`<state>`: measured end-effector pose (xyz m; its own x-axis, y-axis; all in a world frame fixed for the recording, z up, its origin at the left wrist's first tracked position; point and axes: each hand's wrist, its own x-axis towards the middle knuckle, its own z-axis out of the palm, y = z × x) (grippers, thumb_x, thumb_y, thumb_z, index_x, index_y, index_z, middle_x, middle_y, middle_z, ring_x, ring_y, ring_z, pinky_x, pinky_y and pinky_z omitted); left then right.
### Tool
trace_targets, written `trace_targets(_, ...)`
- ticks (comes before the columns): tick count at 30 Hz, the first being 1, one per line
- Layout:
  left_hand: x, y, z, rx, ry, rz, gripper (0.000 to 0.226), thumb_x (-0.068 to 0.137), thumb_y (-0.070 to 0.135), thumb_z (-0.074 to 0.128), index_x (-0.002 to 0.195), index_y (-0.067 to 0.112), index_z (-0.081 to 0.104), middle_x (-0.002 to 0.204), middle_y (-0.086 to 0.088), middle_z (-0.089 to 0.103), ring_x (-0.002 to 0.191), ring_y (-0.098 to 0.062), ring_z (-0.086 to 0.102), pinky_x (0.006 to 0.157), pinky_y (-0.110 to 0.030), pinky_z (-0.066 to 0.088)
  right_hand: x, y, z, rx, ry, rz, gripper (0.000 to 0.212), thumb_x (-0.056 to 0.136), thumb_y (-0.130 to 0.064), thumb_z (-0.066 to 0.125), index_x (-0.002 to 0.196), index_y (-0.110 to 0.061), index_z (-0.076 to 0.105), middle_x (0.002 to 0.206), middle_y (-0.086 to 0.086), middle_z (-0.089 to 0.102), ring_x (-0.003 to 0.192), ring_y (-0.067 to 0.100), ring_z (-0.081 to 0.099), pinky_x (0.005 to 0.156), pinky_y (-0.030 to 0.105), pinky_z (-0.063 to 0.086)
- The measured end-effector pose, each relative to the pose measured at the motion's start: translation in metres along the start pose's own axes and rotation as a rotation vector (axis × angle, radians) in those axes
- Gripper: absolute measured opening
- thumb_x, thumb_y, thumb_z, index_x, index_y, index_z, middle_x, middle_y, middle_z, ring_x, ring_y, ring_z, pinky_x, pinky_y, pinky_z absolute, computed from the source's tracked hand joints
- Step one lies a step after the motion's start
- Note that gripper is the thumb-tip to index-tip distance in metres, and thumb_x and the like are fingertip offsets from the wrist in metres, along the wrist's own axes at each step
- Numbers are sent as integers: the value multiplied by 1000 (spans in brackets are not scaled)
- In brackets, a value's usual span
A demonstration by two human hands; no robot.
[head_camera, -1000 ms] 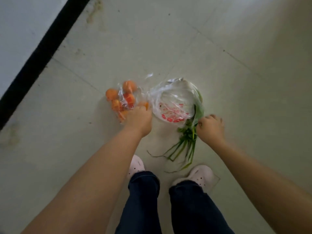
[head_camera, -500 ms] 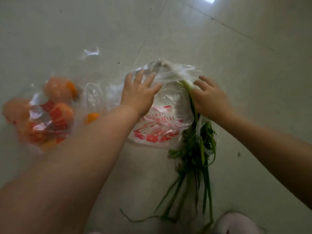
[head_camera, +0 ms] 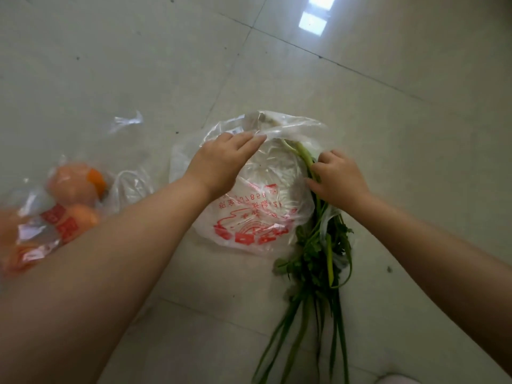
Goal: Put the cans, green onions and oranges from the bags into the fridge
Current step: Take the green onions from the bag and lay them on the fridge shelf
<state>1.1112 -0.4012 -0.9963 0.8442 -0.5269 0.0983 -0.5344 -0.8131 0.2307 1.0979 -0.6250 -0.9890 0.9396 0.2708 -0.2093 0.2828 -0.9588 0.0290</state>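
A clear plastic bag with red print [head_camera: 249,217] lies on the tiled floor in the middle of the view. Green onions [head_camera: 318,261] stick out of its right side, their leaves trailing toward me. My right hand [head_camera: 339,180] is closed around the onion stalks near the bag's mouth. My left hand [head_camera: 221,162] rests flat on the bag's upper edge, fingers stretched out. A second clear bag holding several oranges [head_camera: 74,187] lies at the left, partly hidden behind my left forearm. No cans are visible.
Pale floor tiles [head_camera: 360,79] with dark joints stretch all around. A bright window reflection [head_camera: 315,15] shows at the top. The toe of a white shoe [head_camera: 396,379] peeks in at the bottom edge.
I have bent down closer to the bags. My left hand left the orange bag and moved onto the printed bag. My right hand shifted up the onion stalks.
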Motion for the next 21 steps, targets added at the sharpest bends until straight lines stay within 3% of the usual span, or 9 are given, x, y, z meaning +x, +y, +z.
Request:
trace_targets(2,1,3,-3,-32,5,-24,67,61,-30,57,123,-5,58,114,-25,66,93,-45,66,68,-49,56,7,-5,1,80,-59,140,31,90,-24,54,97,5,63,97,19,61,91,33,56,73,34,44)
trace_targets(5,6,5,-10,-68,23,-134,63,81,-20,43,139,4,43,137,-15,52,119,-36,52,91,-43,47,17,-13,5,175,-67,240,29,90,-20,53,106,3,56,108,21,59,101,35,54,79,37,44)
trace_targets(7,12,5,-16,-66,12,-159,60,86,-16,41,142,7,39,140,-12,49,123,-33,47,95,-40,44,23,-16,7,216,-68,292,25,89,-12,52,108,4,54,113,23,58,105,36,54,82,40,45)
trace_targets(10,22,8,-26,-21,-25,-191,61,88,-13,40,144,9,35,142,-10,46,124,-32,45,96,-41,44,32,-18,10,240,-90,339,20,86,-4,49,104,3,56,109,23,60,100,37,57,73,36,43)
trace_targets(13,30,15,-34,29,-66,-252,63,88,-10,41,146,10,30,145,-8,42,126,-32,43,96,-40,42,34,-21,9,289,-79,261,21,84,-6,52,104,-1,58,106,18,59,94,34,56,68,34,40)
trace_targets(18,29,10,-43,60,-100,-337,66,88,-7,45,148,10,24,146,-9,38,127,-32,42,97,-41,42,10,-33,-2,202,-30,-32,24,87,-6,45,108,1,55,107,18,57,96,31,54,69,32,37)
trace_targets(21,21,9,-45,101,-137,-339,69,88,-6,49,149,10,21,148,-8,35,126,-32,41,99,-40,40,0,-43,-3,154,-129,-101,29,90,-7,43,117,-4,50,114,14,55,102,30,54,70,30,38)
